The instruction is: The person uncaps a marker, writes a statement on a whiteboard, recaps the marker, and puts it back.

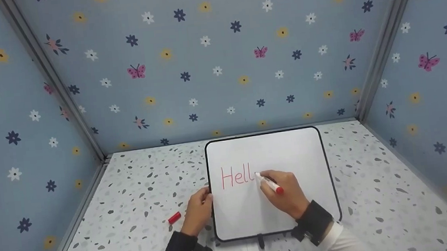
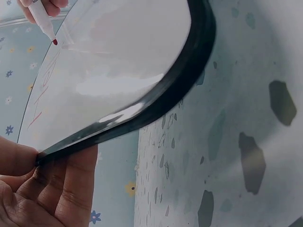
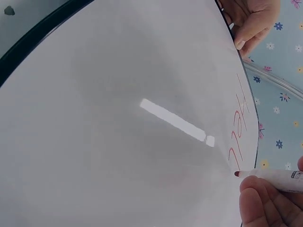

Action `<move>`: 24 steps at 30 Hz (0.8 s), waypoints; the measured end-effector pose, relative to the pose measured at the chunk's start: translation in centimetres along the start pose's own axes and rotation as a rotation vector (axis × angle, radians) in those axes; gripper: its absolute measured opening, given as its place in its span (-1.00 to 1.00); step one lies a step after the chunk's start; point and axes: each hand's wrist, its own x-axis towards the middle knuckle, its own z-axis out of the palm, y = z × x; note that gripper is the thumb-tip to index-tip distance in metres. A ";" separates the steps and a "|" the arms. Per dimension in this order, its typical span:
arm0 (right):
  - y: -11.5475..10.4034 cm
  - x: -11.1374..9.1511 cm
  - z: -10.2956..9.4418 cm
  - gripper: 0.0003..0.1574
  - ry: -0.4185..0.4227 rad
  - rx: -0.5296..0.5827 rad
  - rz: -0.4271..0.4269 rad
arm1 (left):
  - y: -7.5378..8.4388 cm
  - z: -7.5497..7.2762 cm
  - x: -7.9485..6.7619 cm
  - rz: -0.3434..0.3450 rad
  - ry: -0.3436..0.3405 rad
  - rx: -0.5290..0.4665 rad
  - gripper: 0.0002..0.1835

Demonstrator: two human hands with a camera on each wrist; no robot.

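Observation:
A whiteboard with a black frame lies on the speckled table, and red letters reading "Hell" stand on its left half. My right hand pinches a white marker with a red end, its tip at or near the surface just right of the last letter. In the right wrist view the red tip of the marker shows beside the strokes. At the board's left edge, my left hand grips the frame, thumb above and fingers beneath, as the left wrist view of the hand shows.
A red marker cap lies on the table left of my left hand. Something small and black sticks out from the board's near edge. Flower-patterned walls enclose the back and both sides.

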 end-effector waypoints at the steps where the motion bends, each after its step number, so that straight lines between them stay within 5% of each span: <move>1: 0.0 0.0 0.0 -0.76 0.001 0.001 -0.002 | 0.0 0.0 0.0 -0.003 -0.001 0.002 -0.58; 24: 0.2 -0.9 0.0 -0.76 -0.016 -0.002 0.004 | -0.3 0.1 0.1 0.011 0.000 0.015 -0.60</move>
